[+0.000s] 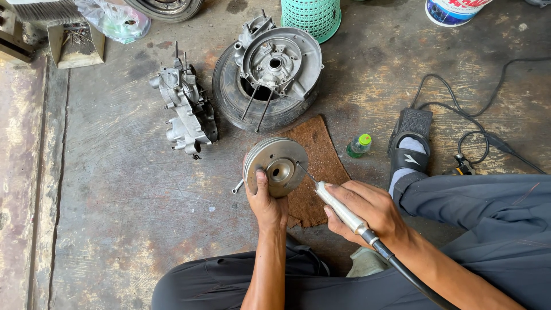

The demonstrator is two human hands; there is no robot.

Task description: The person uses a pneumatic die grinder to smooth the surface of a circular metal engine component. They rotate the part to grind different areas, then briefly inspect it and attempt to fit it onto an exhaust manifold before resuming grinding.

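The pulley point(277, 166) was a round, dull-grey metal disc with a funnel-shaped hub, tilted on edge over the brown mat point(317, 166). The left hand point(266, 202) gripped its lower rim, thumb pressed on the face. The right hand point(367, 211) was wrapped around a grinder point(338, 208), its thin tip touching the pulley's right side. Beyond the pulley, a casing point(277, 63) sat on a tyre point(229, 95) on stained concrete floor point(132, 195).

One head-worn camera looks steeply down, close over the person's lap, at a stained concrete floor point(115, 218).
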